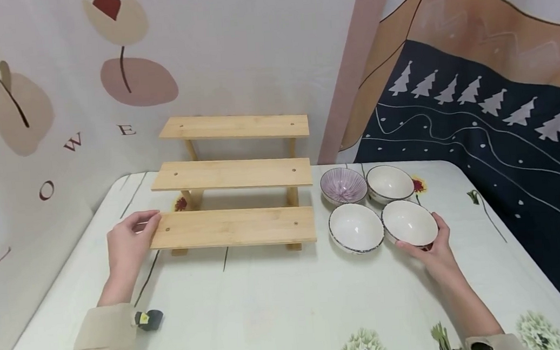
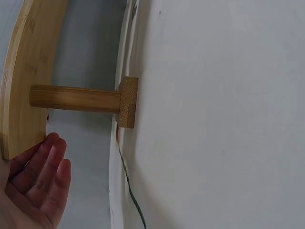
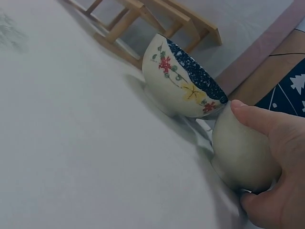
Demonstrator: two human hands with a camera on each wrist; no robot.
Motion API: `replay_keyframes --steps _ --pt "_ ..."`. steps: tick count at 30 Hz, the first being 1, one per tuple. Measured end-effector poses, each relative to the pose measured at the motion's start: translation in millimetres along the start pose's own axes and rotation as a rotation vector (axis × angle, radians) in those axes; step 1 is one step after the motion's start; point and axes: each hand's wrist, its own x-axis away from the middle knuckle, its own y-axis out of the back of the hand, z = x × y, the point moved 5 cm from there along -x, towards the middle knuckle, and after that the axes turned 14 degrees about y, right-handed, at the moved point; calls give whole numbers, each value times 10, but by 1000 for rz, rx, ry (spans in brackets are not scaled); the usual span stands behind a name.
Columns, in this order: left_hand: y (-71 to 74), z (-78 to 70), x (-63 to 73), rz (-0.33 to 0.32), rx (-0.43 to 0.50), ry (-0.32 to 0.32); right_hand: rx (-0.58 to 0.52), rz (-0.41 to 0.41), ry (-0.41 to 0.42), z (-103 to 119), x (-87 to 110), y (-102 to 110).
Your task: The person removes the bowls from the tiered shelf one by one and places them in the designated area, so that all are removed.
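The left hand (image 1: 129,245) braced the stepped wooden rack (image 1: 237,227) with straight fingers at its lowest shelf's end, seemingly to steady it, while right of the rack the right hand (image 1: 434,253) curled thumb and fingers round the nearest white bowl (image 1: 409,223).

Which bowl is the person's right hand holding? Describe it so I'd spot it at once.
Right of the stepped wooden shelf sit four bowls in a square. It is the front right bowl, nearest the table's right edge. Plain white inside like two others, it alone has the right hand curled round its rim.
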Motion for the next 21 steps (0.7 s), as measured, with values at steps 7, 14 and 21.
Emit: replay_keyframes --steps 7,14,21 --pt "41 -18 23 10 11 1 42 -8 37 68 94 34" --pt "82 -25 36 28 -4 -32 61 26 9 123 77 84" --pt "164 -83 46 -8 -14 -93 -36 -111 38 231 17 241"
